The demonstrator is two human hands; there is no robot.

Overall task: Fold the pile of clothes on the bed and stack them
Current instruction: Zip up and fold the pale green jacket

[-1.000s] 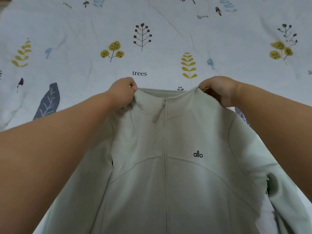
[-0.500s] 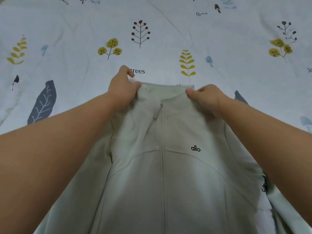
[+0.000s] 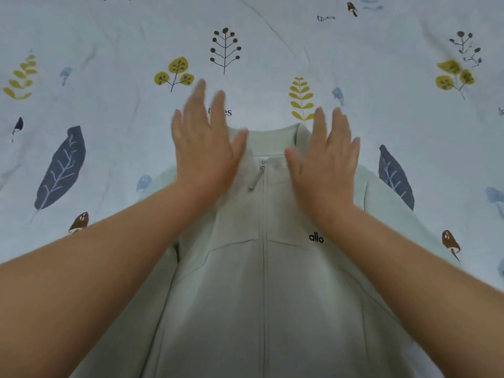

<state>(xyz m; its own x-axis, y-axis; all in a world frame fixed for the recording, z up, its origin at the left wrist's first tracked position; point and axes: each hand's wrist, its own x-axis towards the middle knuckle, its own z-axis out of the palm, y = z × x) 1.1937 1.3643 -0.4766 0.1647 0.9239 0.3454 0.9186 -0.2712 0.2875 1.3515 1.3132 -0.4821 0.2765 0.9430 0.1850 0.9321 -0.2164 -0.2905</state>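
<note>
the bed (image 3: 381, 45) carries my pale green zip jacket (image 3: 261, 296), spread front-up so it can be folded. my left hand (image 3: 207, 148) and right hand (image 3: 324, 165) lie over the shoulders beside the collar, fingers (image 3: 200, 96) straight and spread wide, holding nothing, probably to flatten the cloth first.

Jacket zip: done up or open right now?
Done up. The jacket lies front-up on the bedsheet, its zipper pull at the collar, front panels meeting along the centre.
</note>
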